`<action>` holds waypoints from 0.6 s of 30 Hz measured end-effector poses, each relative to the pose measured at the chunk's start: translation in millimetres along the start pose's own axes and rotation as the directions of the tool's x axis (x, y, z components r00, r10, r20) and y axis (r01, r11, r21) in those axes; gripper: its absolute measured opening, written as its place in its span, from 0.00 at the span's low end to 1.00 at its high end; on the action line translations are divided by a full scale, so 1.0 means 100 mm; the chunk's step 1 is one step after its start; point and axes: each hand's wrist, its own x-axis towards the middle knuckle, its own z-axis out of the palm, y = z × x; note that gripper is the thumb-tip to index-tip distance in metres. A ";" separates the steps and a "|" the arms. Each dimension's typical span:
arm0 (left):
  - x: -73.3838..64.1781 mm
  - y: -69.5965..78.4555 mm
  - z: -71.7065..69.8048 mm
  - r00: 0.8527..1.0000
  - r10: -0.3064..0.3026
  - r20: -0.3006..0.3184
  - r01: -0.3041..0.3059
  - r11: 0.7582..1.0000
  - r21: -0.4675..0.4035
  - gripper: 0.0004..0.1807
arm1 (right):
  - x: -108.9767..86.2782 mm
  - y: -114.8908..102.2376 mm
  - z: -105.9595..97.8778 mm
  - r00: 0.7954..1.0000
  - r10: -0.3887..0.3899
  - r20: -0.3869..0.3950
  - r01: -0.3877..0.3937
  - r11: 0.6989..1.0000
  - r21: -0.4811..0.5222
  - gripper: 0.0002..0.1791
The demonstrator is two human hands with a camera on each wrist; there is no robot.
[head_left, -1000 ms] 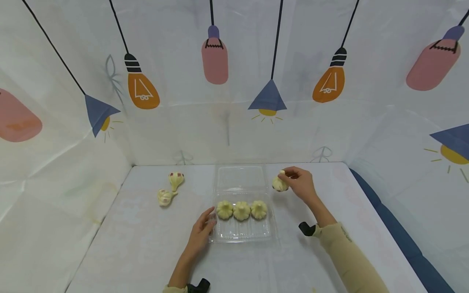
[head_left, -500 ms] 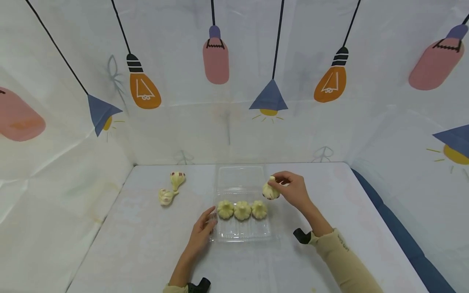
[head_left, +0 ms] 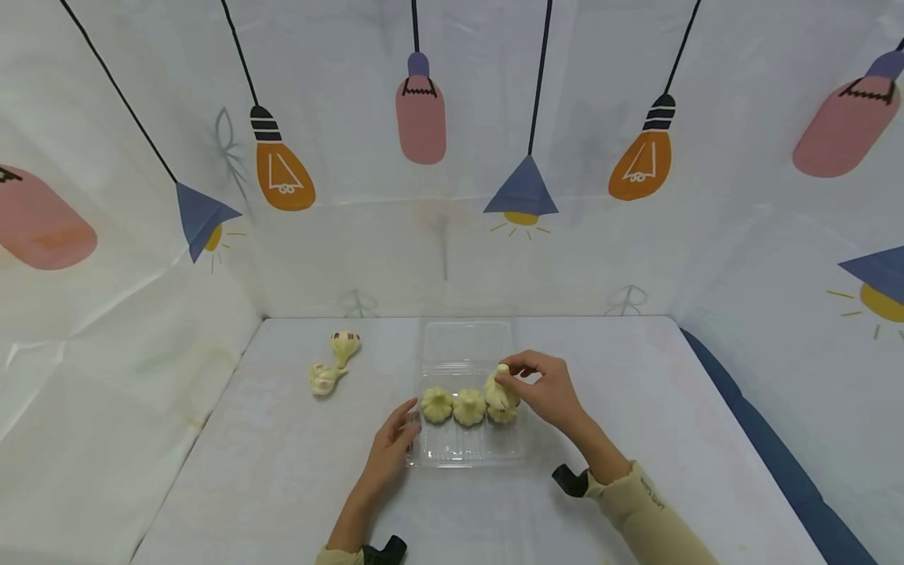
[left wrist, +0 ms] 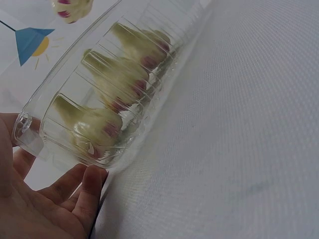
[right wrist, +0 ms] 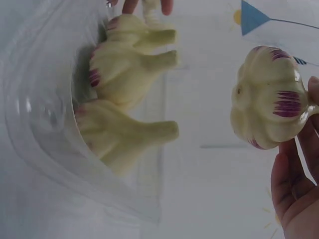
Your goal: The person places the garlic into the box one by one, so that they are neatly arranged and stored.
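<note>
Insp. notes. Box (head_left: 466,453) sits toward the table's (head_left: 282,486) far edge, approx. midway btwn its L and R edges. Lid (head_left: 468,343) is laid back toward the far edge, prob. so the base can be reached from above.

R hand (head_left: 547,392): my thumb and fingers are clamped on the stem of the held bulb (head_left: 498,392). Bulb hangs root end down over the box; from the head cam it overlaps the R row bulb (head_left: 502,417), but the R wrist cam shows a gap. Stem grip presumably chosen bc. it keeps my fingers clear of the wide part and the neighbours.

L hand (head_left: 391,443): my fingers, spread apart, are at the box's L side; can't tell if they pinch the wall or only press. Likely there to steady it, as thin clear plastic would slide easily, in my judgt.

L row bulb (head_left: 437,405), mid row bulb (head_left: 469,408) and R row bulb stand stems up, side by side in the base; ribs prob. help keep them upright.

Far loose bulb (head_left: 345,345) and near loose bulb (head_left: 325,379) lie tipped near the table's far L corner, stems toward each other, well apart from the box.
</note>
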 end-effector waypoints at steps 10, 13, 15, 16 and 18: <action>0.10 -0.33 -0.02 1.000 -0.009 -0.023 0.008 1.000 -0.021 0.24 | -0.14 -0.08 0.23 0.998 -0.065 -0.004 0.065 0.995 0.070 0.11; 0.12 -0.38 0.00 0.999 0.003 -0.037 -0.003 1.000 -0.008 0.25 | -0.16 -0.08 0.31 0.996 -0.085 -0.007 0.086 0.992 0.093 0.12; 0.12 -0.39 0.01 0.999 0.011 -0.041 -0.011 1.000 -0.009 0.25 | -0.17 -0.08 0.36 0.996 -0.094 -0.009 0.094 0.990 0.105 0.12; 0.11 -0.39 0.01 0.999 0.011 -0.046 -0.012 1.000 -0.008 0.25 | -0.17 -0.09 0.39 0.995 -0.095 -0.008 0.095 0.989 0.111 0.12; 0.11 -0.39 0.02 0.999 0.016 -0.049 -0.016 1.000 -0.008 0.25 | -0.17 -0.10 0.45 0.995 -0.096 -0.005 0.096 0.989 0.112 0.12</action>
